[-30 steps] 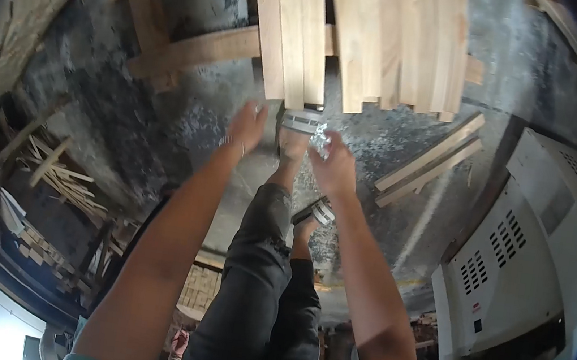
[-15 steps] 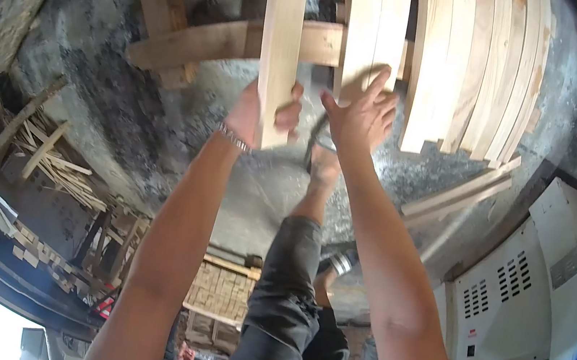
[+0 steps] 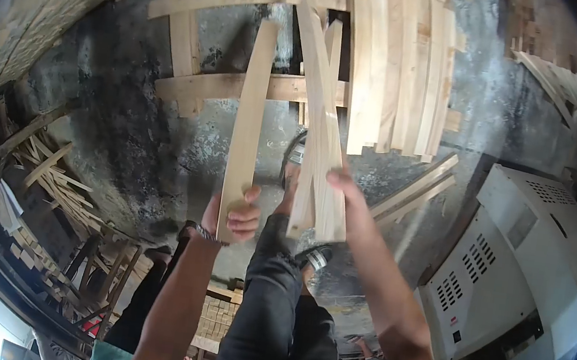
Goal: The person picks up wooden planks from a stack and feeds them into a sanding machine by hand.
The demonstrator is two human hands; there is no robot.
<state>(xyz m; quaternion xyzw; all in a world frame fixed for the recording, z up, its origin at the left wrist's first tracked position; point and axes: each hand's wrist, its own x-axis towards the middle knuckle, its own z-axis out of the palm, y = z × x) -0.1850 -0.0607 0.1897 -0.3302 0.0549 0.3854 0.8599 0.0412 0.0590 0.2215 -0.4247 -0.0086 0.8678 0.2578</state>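
My left hand (image 3: 238, 216) is wrapped round the near end of a pale wooden plank (image 3: 248, 116), with its fingers over the right edge. My right hand (image 3: 350, 189) grips a pair of wooden planks (image 3: 323, 141) from their right side. Its thumb shows on the edge; the other fingers are hidden behind the wood. The two planks overlap and cross slightly, tilting to the left at their far ends. Beyond both hands lie wooden crossbeams (image 3: 213, 87) on the floor, with a row of several planks (image 3: 388, 69) laid across them at the right.
A white metal cabinet with vents (image 3: 483, 278) stands at the right. Loose wood strips (image 3: 415, 189) lie on the floor before it. A heap of scrap wood (image 3: 59, 175) is at the left, near another person's dark-clothed leg (image 3: 141, 299). Stacked wood (image 3: 23, 36) stands at the far left.
Both hands have moved back towards my body, bringing the planks along. My right hand, earlier spread against two planks, now grips a pair. The view has shifted, showing more of the crossbeams.
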